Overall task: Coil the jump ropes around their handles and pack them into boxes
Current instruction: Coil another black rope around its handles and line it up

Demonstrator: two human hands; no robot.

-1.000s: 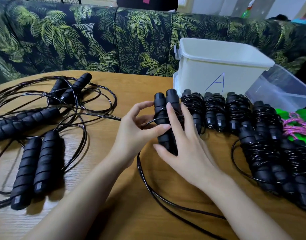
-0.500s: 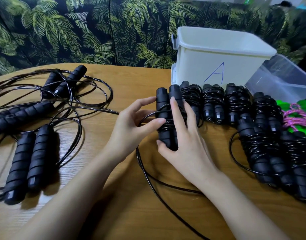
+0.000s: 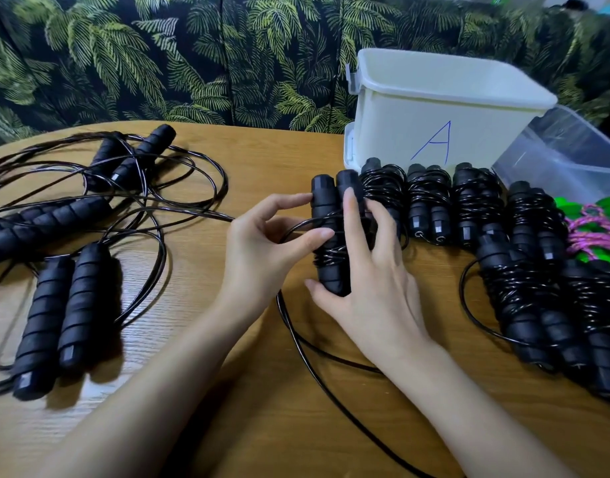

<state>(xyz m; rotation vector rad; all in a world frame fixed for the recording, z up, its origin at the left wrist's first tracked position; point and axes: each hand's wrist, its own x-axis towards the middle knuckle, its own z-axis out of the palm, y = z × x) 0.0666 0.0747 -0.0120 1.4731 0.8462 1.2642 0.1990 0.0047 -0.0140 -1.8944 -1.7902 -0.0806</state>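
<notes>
Head view: the right hand (image 3: 376, 291) clamps the handle pair (image 3: 322, 201) flat on the wooden table (image 3: 262, 426), just beside the row of coiled ropes (image 3: 476, 201) before the white box marked A (image 3: 417, 108). The left hand (image 3: 262, 250) pinches its cord (image 3: 286, 322) in a loop. Slack there would likely let the few wraps spring loose, and the long tail toward the near edge may snag. Uncoiled ropes (image 3: 72, 305) crowd the left edge, a clear bin (image 3: 565, 150) the far right corner. A palm-print sofa (image 3: 158, 63) stands behind.
</notes>
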